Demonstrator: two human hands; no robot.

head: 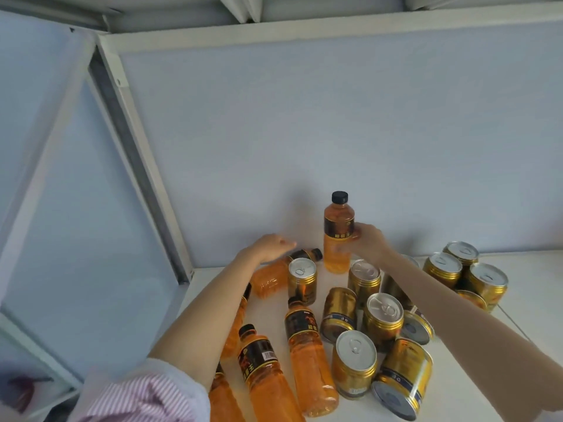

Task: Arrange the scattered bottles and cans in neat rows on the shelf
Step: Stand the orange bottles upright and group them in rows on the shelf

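**First bottle going up against the back wall, rest of the pile still a mess**

So the right hand [370, 243] has its grip wrapped around the label band of an upright orange plastic drink bottle with a black cap [338, 236], standing it at the far side of the white shelf [475, 388], close to the pale blue back panel [304, 132]. Makes sense as a spot: start the row at the far edge and everything else can line up in front of it or beside it. Holding it at the middle keeps it steady while the base settles.

The left hand [269, 246] hovers over a second orange bottle lying on its side [280, 274], fingers loosely extended, not closed on anything as far as I can tell. My guess is that one is next to be stood up.

Everything else is scattered. Several more orange bottles [307, 360] lie flat at the near left, partly under the left forearm. Gold metal cans with silver pull-tab lids [355, 363] are mixed in the middle, some upright, some tipped over. A small cluster of gold cans at the far right [460, 268] is standing close together already, so that bunch looks half sorted.

Tipped cans could roll if bumped, so I'd watch the forearms.
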